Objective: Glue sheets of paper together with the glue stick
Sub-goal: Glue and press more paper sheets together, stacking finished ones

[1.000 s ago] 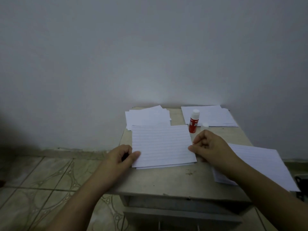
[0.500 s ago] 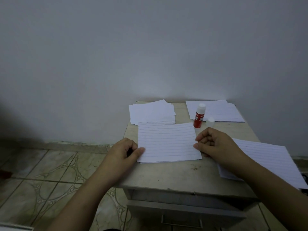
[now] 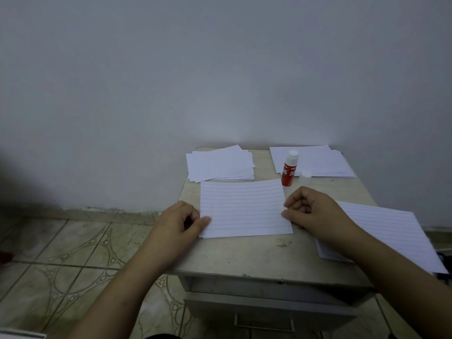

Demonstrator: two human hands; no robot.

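- At far left, a tiled floor (image 3: 73, 260) with curved patterns, below a plain grey wall (image 3: 220, 69).
- Left of centre, left hand (image 3: 179, 222) at the left edge of the lined sheet (image 3: 244, 209); thumb lying on that edge, fingers curled under; pinching the sheet, as far as can be told.
- At table (image 3: 244, 255) centre, lined sheet lying flat, lines running across; a second sheet edge peeking out along its near side.
- Behind the sheet, toward the wall, a loose left stack (image 3: 220, 163) of white paper, near the sheet's far edge, apart from it or just touching: cannot tell.
- Right of that stack, glue stick (image 3: 289, 168) upright, red body with white top, just beyond the sheet's far right corner.
- Just beside the glue stick, a small clear cap (image 3: 305, 177) standing on the table.
- Behind both, a right stack (image 3: 318, 161) of paper by the wall.
- At the sheet's right edge, right hand (image 3: 310, 209) with fingers curled in, fingertips and thumb touching the edge; pinching or only pressing: cannot tell.
- Under the right forearm, a large lined page (image 3: 391, 231) reaching over the table's right edge.
- Below the tabletop, a drawer (image 3: 264, 314) front with a metal handle.
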